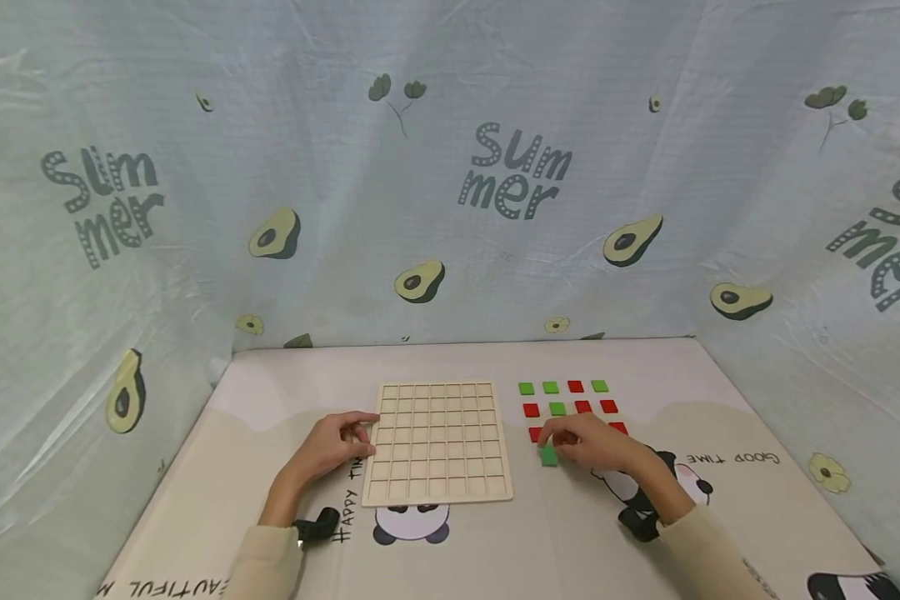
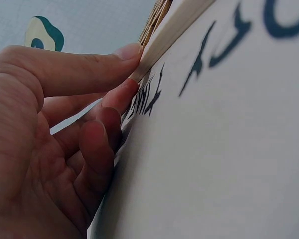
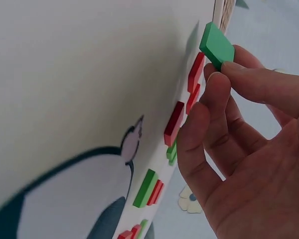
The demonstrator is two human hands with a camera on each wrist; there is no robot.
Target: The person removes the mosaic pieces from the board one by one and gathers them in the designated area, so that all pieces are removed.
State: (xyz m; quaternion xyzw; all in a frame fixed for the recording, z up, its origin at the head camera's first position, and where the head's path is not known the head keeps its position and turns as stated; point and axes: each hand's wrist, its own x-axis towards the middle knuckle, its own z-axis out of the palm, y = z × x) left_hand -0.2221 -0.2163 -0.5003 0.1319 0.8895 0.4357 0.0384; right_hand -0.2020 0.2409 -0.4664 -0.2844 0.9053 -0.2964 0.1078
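Note:
A square wooden grid board lies in the middle of the table, its many shallow cells bare. Against its left edge rest the thumb and forefinger of my left hand; the left wrist view shows a fingertip on the board's side. To the right of the board, my right hand pinches a green square tile between thumb and fingers. The right wrist view has this tile tilted at the fingertips. Red tiles and green tiles lie in rows beyond, some partly behind the hand.
A pale printed cloth with panda pictures and lettering covers the table. Curtains with avocado prints hang behind and at both sides. Dark straps with small devices sit on both wrists.

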